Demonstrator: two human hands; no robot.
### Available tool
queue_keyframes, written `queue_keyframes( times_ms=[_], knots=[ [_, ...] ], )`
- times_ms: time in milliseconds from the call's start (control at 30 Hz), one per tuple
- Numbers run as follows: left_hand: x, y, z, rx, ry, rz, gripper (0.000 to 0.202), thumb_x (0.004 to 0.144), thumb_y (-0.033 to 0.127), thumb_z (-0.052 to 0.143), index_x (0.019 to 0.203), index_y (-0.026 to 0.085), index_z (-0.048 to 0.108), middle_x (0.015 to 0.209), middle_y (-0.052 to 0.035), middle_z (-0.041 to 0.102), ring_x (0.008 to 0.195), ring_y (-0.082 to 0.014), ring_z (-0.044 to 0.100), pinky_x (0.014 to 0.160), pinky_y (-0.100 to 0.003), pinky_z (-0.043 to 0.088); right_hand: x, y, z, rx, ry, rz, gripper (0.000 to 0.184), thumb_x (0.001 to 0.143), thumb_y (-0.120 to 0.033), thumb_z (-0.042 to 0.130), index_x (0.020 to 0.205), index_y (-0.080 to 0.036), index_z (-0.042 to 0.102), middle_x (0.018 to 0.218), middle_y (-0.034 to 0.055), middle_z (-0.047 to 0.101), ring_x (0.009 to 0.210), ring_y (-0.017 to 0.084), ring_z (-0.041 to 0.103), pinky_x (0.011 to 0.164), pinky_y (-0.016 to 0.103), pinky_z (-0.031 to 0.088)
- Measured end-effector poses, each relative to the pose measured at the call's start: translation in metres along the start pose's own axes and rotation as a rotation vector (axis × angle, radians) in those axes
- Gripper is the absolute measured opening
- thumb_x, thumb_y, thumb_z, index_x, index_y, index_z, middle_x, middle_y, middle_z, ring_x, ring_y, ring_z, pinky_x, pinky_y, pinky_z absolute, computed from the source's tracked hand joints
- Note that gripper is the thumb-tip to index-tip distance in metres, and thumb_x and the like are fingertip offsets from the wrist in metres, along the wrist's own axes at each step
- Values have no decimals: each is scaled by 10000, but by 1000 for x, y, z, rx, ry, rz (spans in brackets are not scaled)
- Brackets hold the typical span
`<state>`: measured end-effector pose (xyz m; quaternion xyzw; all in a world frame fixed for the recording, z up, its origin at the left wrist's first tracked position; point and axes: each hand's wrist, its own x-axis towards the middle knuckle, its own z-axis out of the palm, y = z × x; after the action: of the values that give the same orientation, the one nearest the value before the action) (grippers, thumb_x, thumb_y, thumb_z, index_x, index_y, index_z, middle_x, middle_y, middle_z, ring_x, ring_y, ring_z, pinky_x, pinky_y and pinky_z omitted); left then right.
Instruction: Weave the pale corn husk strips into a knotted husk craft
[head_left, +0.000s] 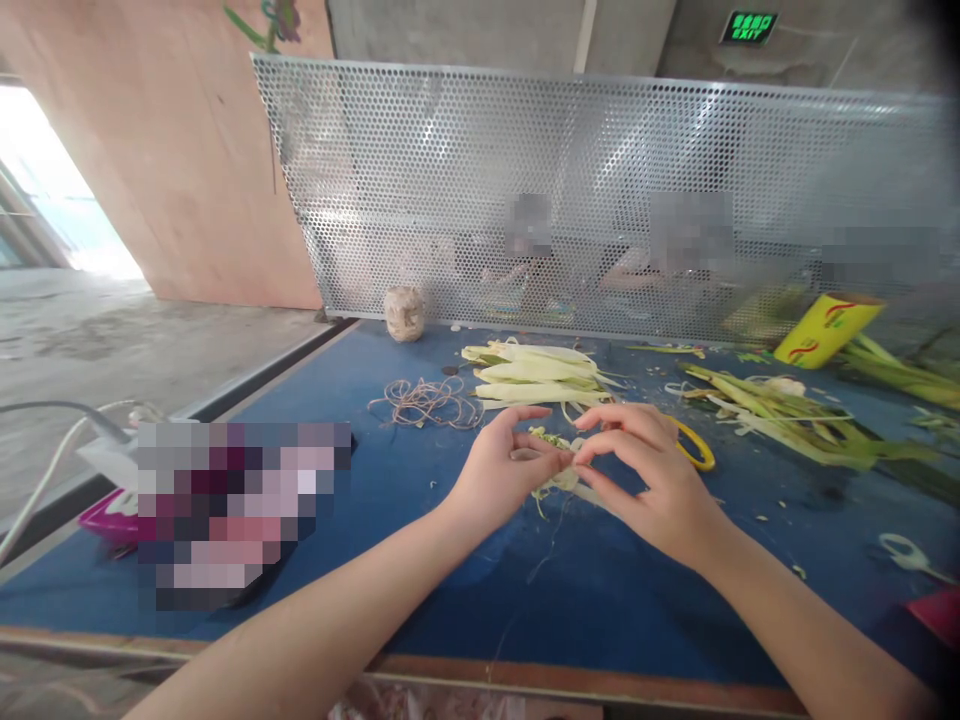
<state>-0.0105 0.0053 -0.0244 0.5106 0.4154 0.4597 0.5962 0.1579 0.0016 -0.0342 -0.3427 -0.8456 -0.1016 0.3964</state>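
Note:
Over the middle of the blue table, my left hand (514,465) pinches a small pale-green bunch of corn husk strips (551,478) with frayed ends. Close against it, my right hand (649,465) has its thumb and fingertips drawn together on the same bunch, its other fingers curved. The fingers hide part of the bunch, and thin fibres hang below it. Just beyond my hands lie several pale corn husks (536,372) side by side. A yellow ring (697,445) lies partly behind my right hand.
Left of the husks is a tangle of thin cord (424,402), with a whitish roll (405,313) behind it. Green leaves and stalks (787,415) and a yellow tube (829,330) lie right. A blurred-out object (247,510) lies left. A perforated metal panel (465,190) borders the far edge.

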Motion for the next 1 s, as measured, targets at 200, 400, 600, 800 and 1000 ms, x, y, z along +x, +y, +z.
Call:
queue_keyframes(
  times_ms=[200,400,600,800,1000],
  knots=[
    [0,0,1,-2,-24,7,457,632,79,621,1067,118,485,649,-7,646,523,-89,564,527,-205,413,0,-4,3,14,-45,-48,31,774,-239,593,797,-240,572,1012,48,564,963,231,506,813,394,369],
    [3,-2,1,-210,82,-14,407,644,77,634,1031,111,512,652,-10,644,580,-92,578,601,-216,431,-7,-11,-1,-185,165,-166,115,715,-300,663,714,-246,562,854,30,543,798,206,477,745,379,327],
    [6,-3,0,-391,89,-72,404,659,161,671,1024,133,501,717,-25,660,590,-101,590,616,-242,437,-9,-14,10,-331,191,-66,196,686,-425,662,650,-235,629,1040,60,529,930,276,410,771,427,323],
    [4,-2,1,-433,48,-15,458,639,152,694,1046,124,485,670,-10,652,579,-105,589,623,-255,430,-3,-15,16,-177,176,139,60,694,-307,667,656,-262,681,1188,32,480,1032,302,400,836,497,322],
    [5,-2,1,-442,32,4,485,625,153,706,1054,124,481,646,6,643,572,-91,579,634,-245,419,-3,-10,14,-86,139,201,103,705,-283,649,610,-252,672,1232,16,463,1021,295,423,829,503,327]
  ],
)
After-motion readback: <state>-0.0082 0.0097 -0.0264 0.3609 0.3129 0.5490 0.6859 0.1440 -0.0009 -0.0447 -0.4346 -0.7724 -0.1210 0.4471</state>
